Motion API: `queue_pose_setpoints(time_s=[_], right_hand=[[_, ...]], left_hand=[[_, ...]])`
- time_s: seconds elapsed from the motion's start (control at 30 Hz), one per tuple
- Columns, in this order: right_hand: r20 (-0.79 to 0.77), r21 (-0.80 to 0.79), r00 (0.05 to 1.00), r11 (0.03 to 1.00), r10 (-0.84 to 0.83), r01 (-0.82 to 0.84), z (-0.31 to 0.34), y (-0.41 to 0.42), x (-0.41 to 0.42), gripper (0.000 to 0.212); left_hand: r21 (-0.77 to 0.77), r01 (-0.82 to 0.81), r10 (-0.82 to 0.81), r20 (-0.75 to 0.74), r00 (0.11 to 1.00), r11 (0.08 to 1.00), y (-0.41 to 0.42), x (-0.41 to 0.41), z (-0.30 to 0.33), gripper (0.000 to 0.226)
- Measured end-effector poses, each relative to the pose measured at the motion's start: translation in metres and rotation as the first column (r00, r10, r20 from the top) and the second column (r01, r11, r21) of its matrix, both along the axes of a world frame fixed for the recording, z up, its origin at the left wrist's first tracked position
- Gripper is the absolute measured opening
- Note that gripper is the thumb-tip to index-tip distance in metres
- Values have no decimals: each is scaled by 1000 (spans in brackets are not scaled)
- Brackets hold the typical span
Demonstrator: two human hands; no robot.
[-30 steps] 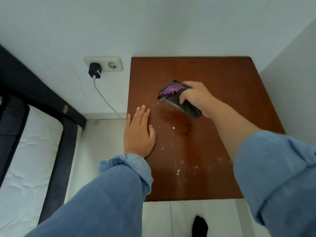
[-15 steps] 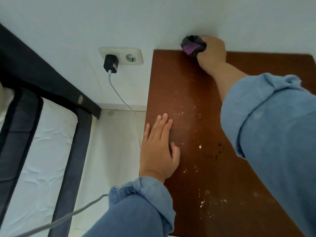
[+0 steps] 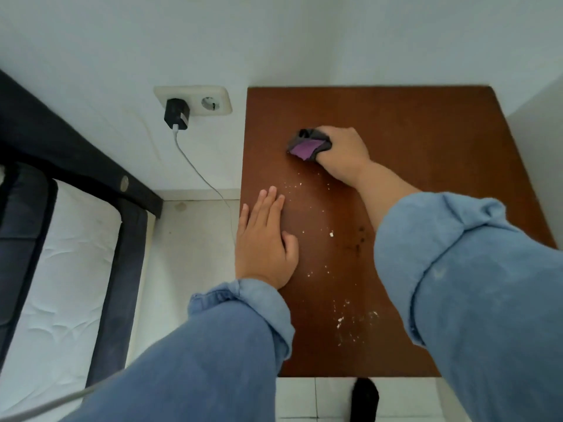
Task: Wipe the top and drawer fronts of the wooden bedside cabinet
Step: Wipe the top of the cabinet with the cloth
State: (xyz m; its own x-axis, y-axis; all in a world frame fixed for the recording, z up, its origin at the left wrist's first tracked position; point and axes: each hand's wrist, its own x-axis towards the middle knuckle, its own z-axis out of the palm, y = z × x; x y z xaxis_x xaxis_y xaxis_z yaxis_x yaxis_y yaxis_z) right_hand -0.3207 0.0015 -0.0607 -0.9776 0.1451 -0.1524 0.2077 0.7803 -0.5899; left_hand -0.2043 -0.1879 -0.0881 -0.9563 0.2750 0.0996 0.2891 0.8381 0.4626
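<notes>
A white wall (image 3: 274, 41) fills the far side of the view from above. Against it stands the cabinet (image 3: 426, 123), only its brown wooden top showing; its drawer fronts are out of view. To the left lies a bed (image 3: 54, 254) with a white mattress and dark frame, and pale floor tiles (image 3: 189, 239) run between bed and cabinet.

Two arms in rolled blue sleeves (image 3: 475, 284) reach in from the near edge. The left hand (image 3: 264, 239) rests flat on the cabinet's left edge, fingers straight and together, thumb out to the side. The right hand (image 3: 342, 155) is curled around a bunched dark cloth (image 3: 307, 144) with a purple patch, pressing it on the top, in the far half and left of centre.

White crumbs (image 3: 331, 234) are scattered on the wood between and nearer than the hands. On the wall, a double socket (image 3: 213, 100) holds a black charger (image 3: 176, 114), whose white cable (image 3: 201, 175) trails down towards the floor.
</notes>
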Motion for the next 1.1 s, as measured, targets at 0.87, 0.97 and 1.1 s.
queue_pose_setpoints(time_s=[0.87,0.97,1.1], right_hand=[[708,-216,706,961,33,172,68,-31,148,24],[578,-343,811,873,-95,347,68,-30,106,38],[302,-518,933,788,-196,333,73,-37,44,35]], left_hand=[[-104,-241,254,142,957,965,-31,19,-1,61],[3,-275,267,229,936,961,-31,17,-4,58],[92,-292,260,261,930,952,-31,18,-6,54]])
